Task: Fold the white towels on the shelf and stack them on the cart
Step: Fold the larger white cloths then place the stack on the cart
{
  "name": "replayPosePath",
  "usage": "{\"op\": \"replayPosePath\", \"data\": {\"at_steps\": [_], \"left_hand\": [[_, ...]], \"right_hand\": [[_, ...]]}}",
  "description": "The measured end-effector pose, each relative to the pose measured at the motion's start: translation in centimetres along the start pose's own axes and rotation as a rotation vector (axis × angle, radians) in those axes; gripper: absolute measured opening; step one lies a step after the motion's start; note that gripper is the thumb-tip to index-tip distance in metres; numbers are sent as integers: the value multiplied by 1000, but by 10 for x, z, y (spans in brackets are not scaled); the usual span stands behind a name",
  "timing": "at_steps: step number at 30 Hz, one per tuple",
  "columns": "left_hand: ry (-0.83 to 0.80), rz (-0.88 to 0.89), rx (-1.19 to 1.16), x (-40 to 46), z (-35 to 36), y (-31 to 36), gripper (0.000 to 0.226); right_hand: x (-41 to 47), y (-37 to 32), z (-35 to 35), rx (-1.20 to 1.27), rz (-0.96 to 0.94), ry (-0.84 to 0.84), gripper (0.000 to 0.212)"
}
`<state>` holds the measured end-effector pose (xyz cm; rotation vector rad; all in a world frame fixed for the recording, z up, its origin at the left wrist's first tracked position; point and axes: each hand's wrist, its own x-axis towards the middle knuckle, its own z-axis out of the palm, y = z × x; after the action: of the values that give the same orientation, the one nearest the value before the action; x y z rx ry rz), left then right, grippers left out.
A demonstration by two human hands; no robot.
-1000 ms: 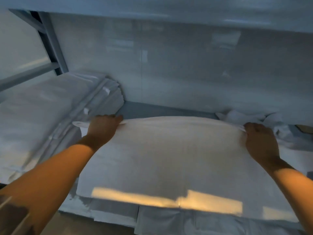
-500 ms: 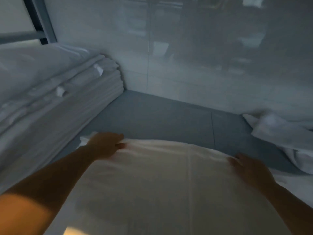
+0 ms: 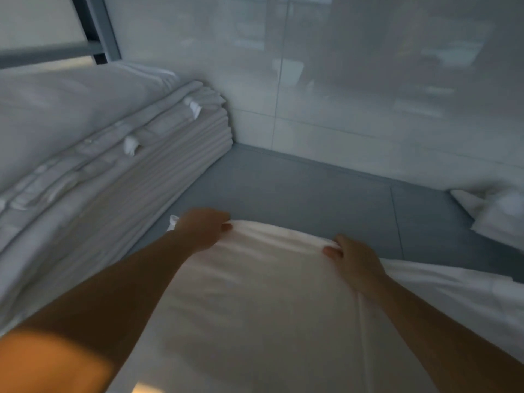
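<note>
Closest to the camera, a white towel (image 3: 255, 307) lies spread on the grey shelf (image 3: 312, 194). The left hand (image 3: 202, 229) and right hand (image 3: 353, 258) both pinch its far edge, thumbs on top. Left of that sits a tall stack of folded towels (image 3: 113, 154), and crumpled towels (image 3: 493, 214) are off to the far right by the wall.

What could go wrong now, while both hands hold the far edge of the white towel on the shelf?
1. The left hand and right hand pinch the towel at uneven depth, so the fold may come out skewed.
2. A crease runs down the cloth below the right hand; it could get pressed into the fold.
3. The loose towels at the right lie close and might be dragged along.
</note>
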<state>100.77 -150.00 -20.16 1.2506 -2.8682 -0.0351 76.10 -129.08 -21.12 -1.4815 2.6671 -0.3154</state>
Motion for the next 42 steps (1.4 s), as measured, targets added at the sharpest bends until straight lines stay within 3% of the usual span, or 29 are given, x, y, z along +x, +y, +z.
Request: {"op": "replayPosePath", "data": {"at_steps": [2,5,7,10,12,15,20,23,28,32,36,40,42], "left_hand": [[-17,-31,65,0,4,4,26],[103,-128,186,-11,10,24,29],[208,-141,125,-25,12,53,39],[246,41,-120,-49,22,122,40],[142,117,-280,-61,31,166,42],[22,110,-218,-64,43,190,56],[1,84,-97,-61,48,188,82],[-5,73,-80,-62,46,189,75],[-141,-77,-59,-73,27,232,63],[-157,23,-174,-104,29,333,66],[-98,129,-199,-133,35,402,66],[58,113,-229,-132,43,402,72],[51,98,-210,-131,47,400,75]], "right_hand": [[-4,-2,4,-47,-6,57,32],[-15,-3,3,-129,-47,172,29],[-24,-3,1,-139,-98,350,24],[-38,-13,2,-67,-277,529,28],[-49,-22,7,18,-331,462,26],[-63,-16,15,109,-230,238,32],[-77,26,12,-104,-98,41,52],[-86,60,3,-153,32,-41,56],[-107,110,-13,-197,71,-52,55],[-115,130,-18,-180,14,-48,53],[-123,173,-28,-177,44,-62,52],[-133,243,-46,-208,173,-59,53],[-141,280,-58,-212,258,-61,54]]}}
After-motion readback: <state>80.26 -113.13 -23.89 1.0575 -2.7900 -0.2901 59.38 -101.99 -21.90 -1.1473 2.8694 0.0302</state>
